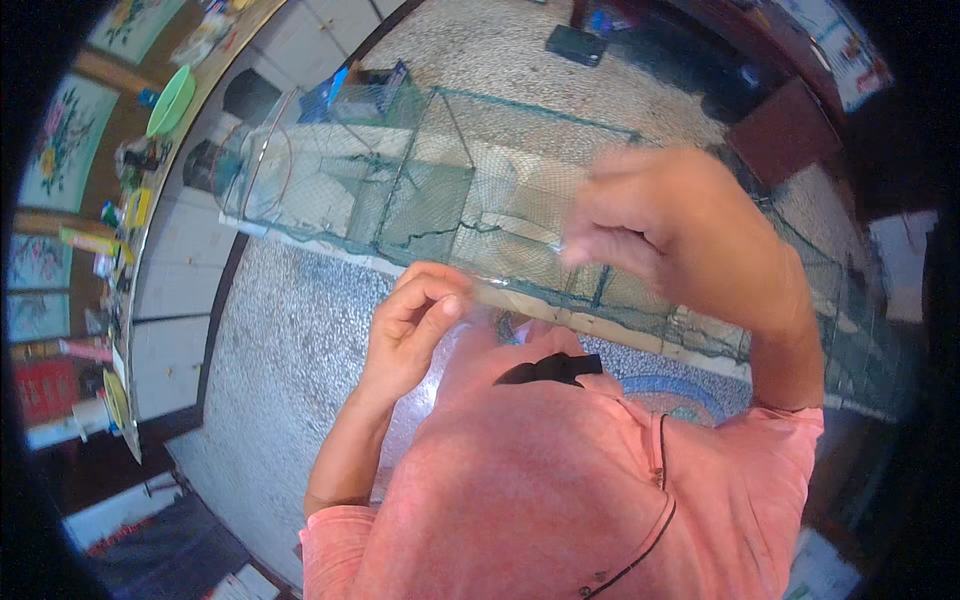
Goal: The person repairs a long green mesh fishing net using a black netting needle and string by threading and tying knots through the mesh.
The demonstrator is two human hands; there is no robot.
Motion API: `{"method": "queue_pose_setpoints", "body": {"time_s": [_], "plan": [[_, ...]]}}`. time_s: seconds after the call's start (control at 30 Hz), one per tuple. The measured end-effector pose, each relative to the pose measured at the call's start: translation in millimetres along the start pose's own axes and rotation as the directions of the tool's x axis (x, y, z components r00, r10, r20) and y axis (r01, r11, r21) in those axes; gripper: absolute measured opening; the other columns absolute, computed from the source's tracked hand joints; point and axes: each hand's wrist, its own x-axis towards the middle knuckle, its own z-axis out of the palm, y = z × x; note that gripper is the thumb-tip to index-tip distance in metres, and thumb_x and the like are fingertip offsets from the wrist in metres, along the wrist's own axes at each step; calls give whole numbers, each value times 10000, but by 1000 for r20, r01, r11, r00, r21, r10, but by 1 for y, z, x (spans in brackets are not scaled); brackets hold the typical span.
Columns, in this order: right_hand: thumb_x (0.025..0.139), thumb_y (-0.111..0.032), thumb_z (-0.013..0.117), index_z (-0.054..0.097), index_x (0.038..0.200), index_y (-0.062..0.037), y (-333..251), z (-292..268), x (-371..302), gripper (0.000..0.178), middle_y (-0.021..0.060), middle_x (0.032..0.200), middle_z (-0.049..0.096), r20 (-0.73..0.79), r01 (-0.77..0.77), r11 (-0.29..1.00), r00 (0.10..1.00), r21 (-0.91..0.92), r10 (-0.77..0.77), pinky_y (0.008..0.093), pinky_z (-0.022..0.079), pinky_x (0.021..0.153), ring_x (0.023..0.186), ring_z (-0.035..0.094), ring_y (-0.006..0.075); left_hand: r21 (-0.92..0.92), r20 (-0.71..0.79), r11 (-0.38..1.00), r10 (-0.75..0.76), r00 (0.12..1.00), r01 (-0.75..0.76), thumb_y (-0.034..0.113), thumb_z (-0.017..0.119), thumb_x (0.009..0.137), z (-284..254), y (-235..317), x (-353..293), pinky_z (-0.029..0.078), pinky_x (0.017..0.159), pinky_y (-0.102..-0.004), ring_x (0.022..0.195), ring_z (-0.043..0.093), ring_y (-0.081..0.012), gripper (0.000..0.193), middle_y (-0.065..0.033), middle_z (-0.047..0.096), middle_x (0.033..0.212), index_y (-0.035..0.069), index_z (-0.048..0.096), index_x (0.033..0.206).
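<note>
A long green mesh net trap (420, 205) with rectangular wire frames lies stretched across a pale board in front of me. At its near edge, my left hand (412, 325) is closed, thumb and forefinger pinched together. Whether it grips the net's edge cord or a thread is unclear. My right hand (665, 220) is raised over the net, bent at the wrist and smeared by motion. Its fingers are drawn together, with a small pale glint at their tips too blurred to name. The net's right end runs behind my right forearm.
Along the left stands a counter over white cabinets (180, 290), carrying a green basin (172, 100) and small items. A blue box (375, 90) sits beyond the net, and a black case (576, 45) lies on the speckled floor. Dark red furniture (785, 135) stands far right.
</note>
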Motion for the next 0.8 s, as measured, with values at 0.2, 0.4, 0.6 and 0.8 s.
{"method": "queue_pose_setpoints", "body": {"time_s": [0.2, 0.4, 0.6, 0.8], "plan": [[866, -147, 588, 596, 935, -32, 52, 23, 18, 135, 67, 748, 567, 146, -371, 872, 928, 320, 341, 266, 453, 639, 693, 549, 143, -203, -184, 976, -117, 976, 79, 203, 541, 921, 17, -15, -11, 483, 839, -341, 995, 589, -232, 186, -108, 581, 976, 23, 569, 886], [834, -82, 591, 608, 884, -58, 69, 31, 36, 58, 70, 854, 571, -153, 29, 866, 987, 499, 55, 261, 437, 677, 789, 540, 151, -505, -311, 860, -259, 914, 72, 209, 561, 914, 27, -24, -22, 485, 849, -344, 990, 598, -251, 174, -102, 597, 937, 37, 544, 899], [745, -127, 606, 639, 808, -77, 50, 66, 32, 86, 68, 807, 524, 178, 342, 928, 914, 148, -365, 371, 450, 698, 847, 526, 260, -623, -404, 781, -265, 876, -51, 220, 574, 910, 20, -27, -21, 469, 714, -279, 870, 610, -209, 168, -91, 602, 932, 58, 538, 887], [735, -119, 651, 655, 841, -91, 65, 97, 38, 110, 38, 822, 548, 201, 320, 946, 925, 40, -322, 357, 463, 693, 844, 539, 244, -619, -396, 784, -267, 879, -40, 192, 552, 923, 24, -29, -17, 441, 640, -237, 767, 612, -163, 131, -72, 613, 905, 62, 550, 904]]}}
